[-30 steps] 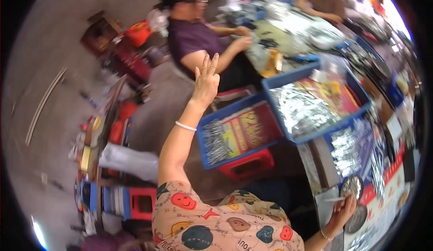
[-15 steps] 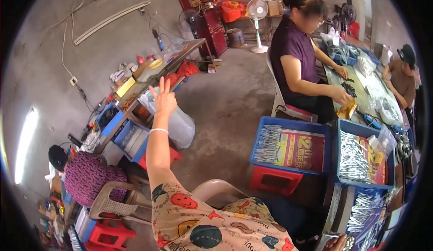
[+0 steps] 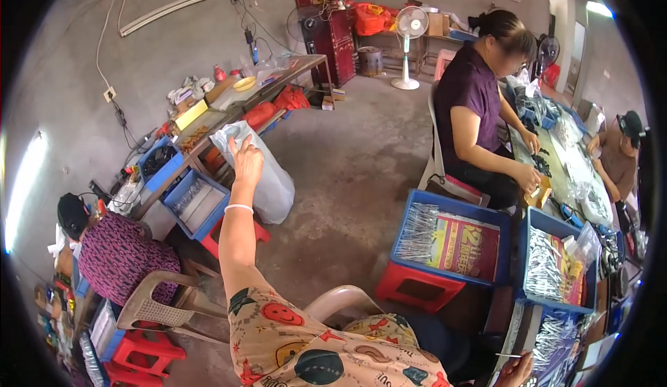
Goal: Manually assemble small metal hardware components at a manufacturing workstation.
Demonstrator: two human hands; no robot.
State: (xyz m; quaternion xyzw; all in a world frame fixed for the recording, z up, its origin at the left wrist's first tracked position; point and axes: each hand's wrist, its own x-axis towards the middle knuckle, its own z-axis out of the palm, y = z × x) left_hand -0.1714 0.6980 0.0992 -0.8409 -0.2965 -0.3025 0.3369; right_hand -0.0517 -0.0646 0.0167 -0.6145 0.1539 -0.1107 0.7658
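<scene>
My left hand [image 3: 247, 165], with a white band at the wrist, reaches far out to the left. Its fingers are bent in at the mouth of a tall whitish plastic bag [image 3: 274, 196] and appear to grip the rim. At the lower right edge, my right hand [image 3: 515, 370] is closed on a thin metal rod [image 3: 508, 355], partly cut off by the frame. Beside it, many slim silvery metal pieces [image 3: 554, 338] lie on the worktable.
Blue trays of metal pieces, one [image 3: 448, 276] on a red stool [image 3: 417, 290], stand at the right. A co-worker in purple [image 3: 465, 102] sits beyond them. Another person [image 3: 125, 258] sits at the left near a chair [image 3: 156, 303]. A bench [image 3: 278, 78] runs along the wall.
My left hand's spread fingers have bent in and come down onto the bag's mouth. My right hand with the rod has come further into view. The whole view has shifted slightly.
</scene>
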